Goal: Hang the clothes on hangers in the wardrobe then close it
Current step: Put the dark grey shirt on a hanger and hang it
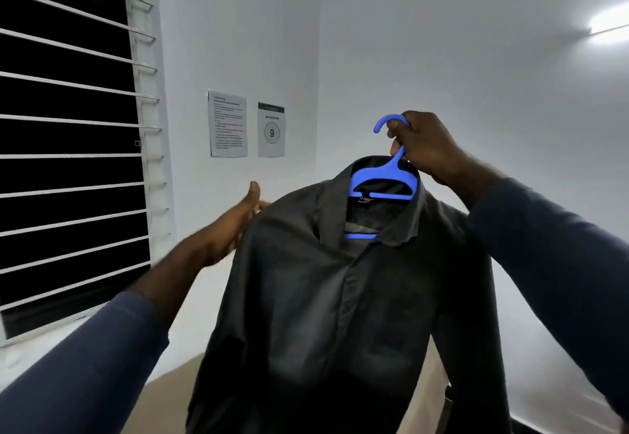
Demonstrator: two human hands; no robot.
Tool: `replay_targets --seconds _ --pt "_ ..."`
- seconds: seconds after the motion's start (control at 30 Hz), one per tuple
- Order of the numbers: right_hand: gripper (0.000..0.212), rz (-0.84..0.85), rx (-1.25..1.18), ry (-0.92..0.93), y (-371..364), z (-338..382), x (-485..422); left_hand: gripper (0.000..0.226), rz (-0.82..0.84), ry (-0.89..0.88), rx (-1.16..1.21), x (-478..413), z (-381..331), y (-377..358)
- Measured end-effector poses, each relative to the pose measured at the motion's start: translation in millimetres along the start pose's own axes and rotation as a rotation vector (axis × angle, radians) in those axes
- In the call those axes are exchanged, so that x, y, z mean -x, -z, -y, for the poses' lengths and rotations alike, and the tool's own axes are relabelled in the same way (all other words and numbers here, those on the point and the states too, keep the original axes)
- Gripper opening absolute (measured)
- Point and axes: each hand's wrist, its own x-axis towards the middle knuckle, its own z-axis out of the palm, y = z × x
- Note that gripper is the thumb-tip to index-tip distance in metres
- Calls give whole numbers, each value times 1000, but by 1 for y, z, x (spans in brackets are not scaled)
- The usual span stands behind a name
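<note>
While the right hand curls its fingers round the blue hanger, the dark shirt already hangs from it in mid-air, with the left hand touching its shoulder, grip unclear, so carrying it to the unseen wardrobe and closing that seemingly remain.

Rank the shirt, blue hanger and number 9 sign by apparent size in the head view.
1. shirt
2. blue hanger, partly hidden by the shirt
3. number 9 sign
The sign hangs farther away, so true sizes stay unsure.
</note>
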Motion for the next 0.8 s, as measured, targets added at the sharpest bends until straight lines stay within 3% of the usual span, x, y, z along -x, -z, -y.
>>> replay_targets --seconds 0.07,0.13,0.23,0.47,0.67,0.8 --pt "27 30 25 0 -3 -4 1 74 78 180 189 8 21 -9" --pt "27 61 65 8 -4 -10 2 47 122 229 150 16 33 -23" --pt "26 111 90 14 0 -17 3 25 87 78 -148 9 34 -22" --pt "26 488 -291 -167 28 -42 11 38 -310 -236 -421 -7 0 -10" --pt "35 277 -210 -118 19 -51 15 24 -540 -561 -729 -1 -22 -24" --pt "33 217 -235 -84 14 -48 16 26 -574 -572 -975 3 -22 -10"
